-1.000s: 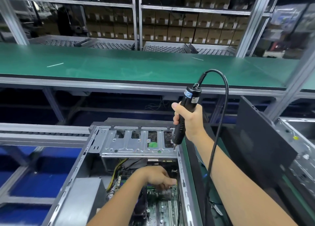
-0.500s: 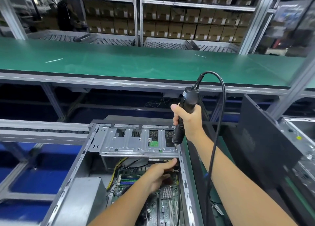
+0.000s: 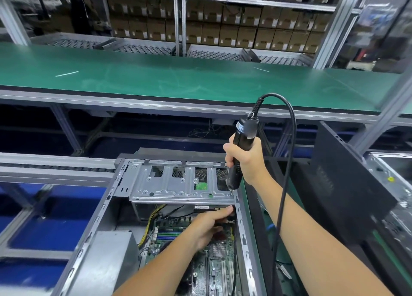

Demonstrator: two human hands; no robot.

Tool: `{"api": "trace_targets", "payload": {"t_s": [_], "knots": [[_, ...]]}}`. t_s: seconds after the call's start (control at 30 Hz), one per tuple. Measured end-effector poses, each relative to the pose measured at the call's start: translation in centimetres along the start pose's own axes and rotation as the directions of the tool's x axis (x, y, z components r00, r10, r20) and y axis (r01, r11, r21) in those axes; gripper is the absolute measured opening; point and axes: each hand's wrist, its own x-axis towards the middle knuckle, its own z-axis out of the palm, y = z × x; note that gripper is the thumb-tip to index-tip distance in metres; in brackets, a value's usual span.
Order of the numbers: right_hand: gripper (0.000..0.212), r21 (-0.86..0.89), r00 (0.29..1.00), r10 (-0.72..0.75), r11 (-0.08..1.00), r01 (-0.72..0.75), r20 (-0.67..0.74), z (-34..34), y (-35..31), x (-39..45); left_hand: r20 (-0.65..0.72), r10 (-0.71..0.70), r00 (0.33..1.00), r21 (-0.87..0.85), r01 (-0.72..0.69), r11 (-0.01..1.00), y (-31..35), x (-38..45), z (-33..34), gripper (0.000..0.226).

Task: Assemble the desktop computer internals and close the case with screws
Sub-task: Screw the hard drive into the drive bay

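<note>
An open grey computer case (image 3: pixel 107 217) lies in front of me, its motherboard (image 3: pixel 214 271) showing inside. A metal drive cage (image 3: pixel 178 186) spans the far end. My right hand (image 3: pixel 247 161) grips a black electric screwdriver (image 3: pixel 244 135) upright, its bit down at the cage's near right corner. My left hand (image 3: pixel 207 228) is inside the case just under the cage's front edge, fingers stretched toward the right wall. What the fingertips touch is hidden.
A grey power supply (image 3: pixel 107 257) fills the case's near left. The screwdriver cord (image 3: pixel 287 161) loops down over my right arm. A black side panel (image 3: pixel 347 184) leans at the right beside another open case (image 3: pixel 396 184). A green bench (image 3: pixel 178 79) runs behind.
My left hand has moved from the board's heatsink up and away, to the right wall under the drive cage. The screwdriver stays at the cage's corner.
</note>
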Motion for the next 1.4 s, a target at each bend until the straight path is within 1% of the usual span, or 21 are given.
{"api": "trace_targets", "payload": {"t_s": [0.07,0.2,0.33,0.5,0.67,0.8,1.0,1.1,1.2,1.4], "knots": [[0.021,0.005,1.0,-0.001,1.0,0.001,0.013,0.1,0.1,-0.1,-0.001,-0.001,1.0,0.003,0.001,1.0,0.0,0.1,-0.1,0.037],[0.026,-0.009,0.999,-0.004,1.0,0.005,0.041,0.2,0.2,-0.1,0.009,-0.003,1.0,0.013,0.003,1.0,0.0,0.1,-0.1,0.03],[0.029,-0.007,0.999,-0.01,1.0,0.01,0.042,0.0,0.5,-0.2,0.014,0.003,1.0,0.021,-0.003,1.0,-0.1,0.1,-0.1,0.032],[0.022,0.007,1.0,0.001,1.0,-0.001,0.011,-0.4,0.7,-0.1,0.004,0.009,1.0,0.027,-0.009,1.0,0.0,0.0,0.0,0.032],[0.019,-0.013,1.0,0.013,1.0,-0.013,0.006,-0.2,0.5,-0.2,-0.002,0.01,1.0,0.043,-0.01,0.999,0.0,0.2,0.0,0.04],[0.028,0.004,1.0,0.019,1.0,-0.019,0.0,-0.4,0.5,-0.3,-0.001,0.008,1.0,0.076,-0.008,0.997,-0.1,0.3,-0.1,0.048],[0.034,0.043,0.999,0.018,0.999,-0.016,-0.049,-0.8,0.3,-0.5,-0.01,0.004,1.0,0.128,-0.002,0.992,-0.1,0.2,-0.4,0.063],[0.036,0.055,0.998,0.017,0.998,-0.013,-0.067,-0.9,0.0,-0.8,-0.003,-0.006,1.0,0.163,0.006,0.987,-0.1,0.2,-0.4,0.066],[0.035,0.065,0.996,0.014,0.998,-0.009,-0.087,-1.0,-0.1,-1.0,0.02,-0.019,1.0,0.183,0.015,0.983,-0.1,0.2,-0.3,0.068],[0.023,0.08,0.988,-0.019,0.996,0.031,-0.151,-1.5,-0.5,-0.8,0.057,-0.022,0.998,0.201,0.011,0.98,0.0,0.3,-0.5,0.058]]}}
